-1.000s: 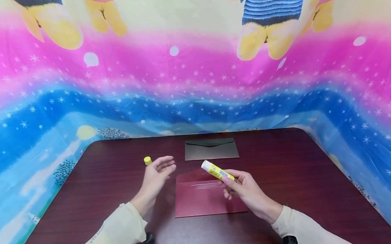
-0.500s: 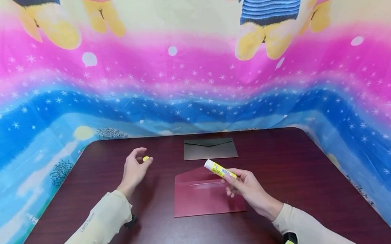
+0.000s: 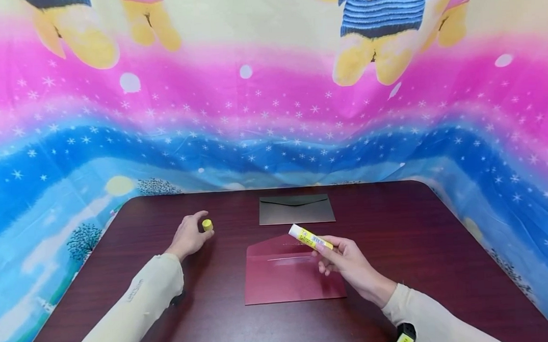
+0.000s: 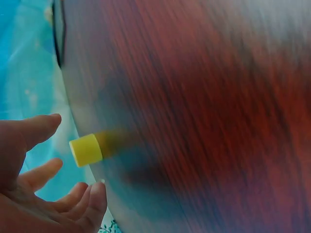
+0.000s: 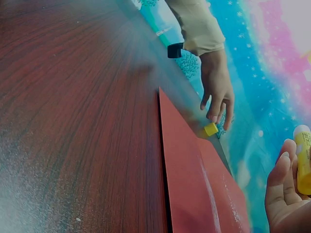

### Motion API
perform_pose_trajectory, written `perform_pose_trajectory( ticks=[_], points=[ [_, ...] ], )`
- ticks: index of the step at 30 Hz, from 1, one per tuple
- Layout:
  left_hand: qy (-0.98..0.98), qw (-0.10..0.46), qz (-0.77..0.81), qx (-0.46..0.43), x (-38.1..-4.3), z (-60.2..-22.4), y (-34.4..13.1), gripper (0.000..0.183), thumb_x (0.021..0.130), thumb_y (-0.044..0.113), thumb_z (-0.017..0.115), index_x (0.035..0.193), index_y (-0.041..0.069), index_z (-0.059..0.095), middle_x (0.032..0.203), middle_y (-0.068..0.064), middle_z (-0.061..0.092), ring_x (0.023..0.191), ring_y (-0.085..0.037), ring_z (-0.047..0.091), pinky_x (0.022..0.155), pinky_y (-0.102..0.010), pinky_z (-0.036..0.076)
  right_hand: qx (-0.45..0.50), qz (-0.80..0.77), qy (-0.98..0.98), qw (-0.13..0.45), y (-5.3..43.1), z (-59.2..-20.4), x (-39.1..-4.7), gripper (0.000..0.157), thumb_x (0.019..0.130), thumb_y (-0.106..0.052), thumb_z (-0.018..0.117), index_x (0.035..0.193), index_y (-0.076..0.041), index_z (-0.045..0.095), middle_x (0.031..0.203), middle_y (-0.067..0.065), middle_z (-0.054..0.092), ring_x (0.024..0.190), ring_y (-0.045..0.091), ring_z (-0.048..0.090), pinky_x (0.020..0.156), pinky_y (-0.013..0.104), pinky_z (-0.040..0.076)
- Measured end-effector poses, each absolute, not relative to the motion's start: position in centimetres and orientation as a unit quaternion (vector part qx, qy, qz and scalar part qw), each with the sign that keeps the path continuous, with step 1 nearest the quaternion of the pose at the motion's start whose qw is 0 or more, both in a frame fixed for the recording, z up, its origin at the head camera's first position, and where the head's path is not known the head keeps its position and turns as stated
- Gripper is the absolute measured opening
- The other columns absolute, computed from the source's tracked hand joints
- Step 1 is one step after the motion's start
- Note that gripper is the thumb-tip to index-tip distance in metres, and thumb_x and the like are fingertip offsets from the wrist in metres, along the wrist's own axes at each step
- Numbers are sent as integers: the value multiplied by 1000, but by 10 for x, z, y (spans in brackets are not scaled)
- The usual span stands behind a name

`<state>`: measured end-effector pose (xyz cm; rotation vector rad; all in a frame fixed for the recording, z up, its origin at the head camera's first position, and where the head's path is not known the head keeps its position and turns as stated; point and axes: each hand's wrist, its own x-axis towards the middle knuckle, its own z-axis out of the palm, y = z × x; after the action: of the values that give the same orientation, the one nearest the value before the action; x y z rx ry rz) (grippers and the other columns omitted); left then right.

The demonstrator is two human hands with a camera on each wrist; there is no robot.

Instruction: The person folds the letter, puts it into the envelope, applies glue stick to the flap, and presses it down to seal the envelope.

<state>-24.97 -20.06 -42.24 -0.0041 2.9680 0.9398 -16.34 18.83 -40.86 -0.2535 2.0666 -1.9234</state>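
My right hand [image 3: 355,272] holds a yellow glue stick [image 3: 305,236] between thumb and fingers, its white end bare and tilted up to the left. Below it lies a dark red envelope [image 3: 279,284] with its flap unfolded away from me and a pale streak near the flap line. At the left a yellow cap [image 3: 207,225] stands upright on the table. My left hand [image 3: 185,240] reaches round the cap with thumb and fingers spread. In the left wrist view a gap shows between the cap [image 4: 87,150] and the fingers [image 4: 41,128].
A grey-brown envelope [image 3: 297,214] with its flap down lies near the far edge of the dark wooden table [image 3: 395,222]. Behind and at both sides hangs a colourful printed cloth [image 3: 235,116].
My left hand has moved left and down to the cap, its fingers now on either side of it. The right hand with the glue stick has barely shifted.
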Motion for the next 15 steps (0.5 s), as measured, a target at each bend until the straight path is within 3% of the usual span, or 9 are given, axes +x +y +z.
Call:
perform_pose_trajectory(
  ticks=[5, 8, 15],
  points=[
    [967, 21, 253, 14, -254, -427, -199, 54, 99, 16, 63, 149, 3, 47, 144, -30, 51, 132, -46, 50, 108, -60, 44, -80, -672, 721, 149, 189, -409, -165, 56, 103, -26, 60, 151, -4, 42, 102, 6, 68, 69, 8, 62, 67, 21, 55],
    [973, 19, 231, 17, -255, -429, -199, 48, 100, 14, 61, 145, 3, 51, 138, -28, 56, 124, -44, 56, 103, -57, 48, -85, -669, 724, 148, 189, -410, -164, 57, 103, -25, 60, 151, -2, 41, 105, 9, 67, 70, 8, 62, 68, 21, 56],
    [971, -1, 238, 18, -256, -430, -197, 26, 98, 5, 61, 123, 0, 59, 121, -24, 66, 107, -38, 63, 92, -52, 52, -79, -665, 728, 145, 189, -410, -166, 56, 101, -25, 62, 149, -3, 45, 106, 11, 68, 69, 9, 62, 68, 21, 56]
  ],
)
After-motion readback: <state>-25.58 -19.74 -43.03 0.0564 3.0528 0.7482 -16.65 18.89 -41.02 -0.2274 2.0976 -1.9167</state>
